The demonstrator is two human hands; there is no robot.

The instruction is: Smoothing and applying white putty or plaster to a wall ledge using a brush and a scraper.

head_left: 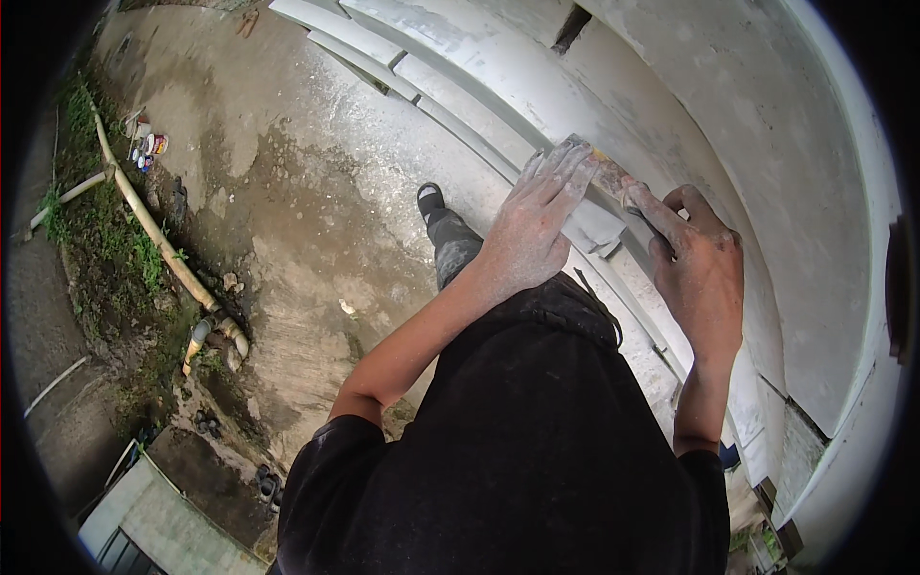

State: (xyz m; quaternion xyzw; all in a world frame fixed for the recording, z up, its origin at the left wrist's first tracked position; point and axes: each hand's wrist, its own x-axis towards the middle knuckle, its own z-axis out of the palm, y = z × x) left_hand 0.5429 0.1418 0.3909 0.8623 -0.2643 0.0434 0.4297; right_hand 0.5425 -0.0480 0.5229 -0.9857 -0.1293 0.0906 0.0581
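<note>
My right hand (pixel 698 264) is closed round a flat, scraper-like tool (pixel 608 172) with a dusty, brownish-yellow face; its exact kind is hard to make out. My left hand (pixel 537 218), coated in white dust, lies with its fingers stretched out along the far end of that tool. Both hands are over the white ledge (pixel 517 144) that runs along the wall. The underside of the tool and the spot where it meets the ledge are partly hidden by my fingers.
A pale wall (pixel 795 182) rises on the right. Wet, stained concrete ground (pixel 316 287) spreads to the left, with white powder near the ledge. Farther left are a long pipe (pixel 144 216), weeds (pixel 144 249) and small containers (pixel 149 149). My shoe (pixel 430 198) stands beside the ledge.
</note>
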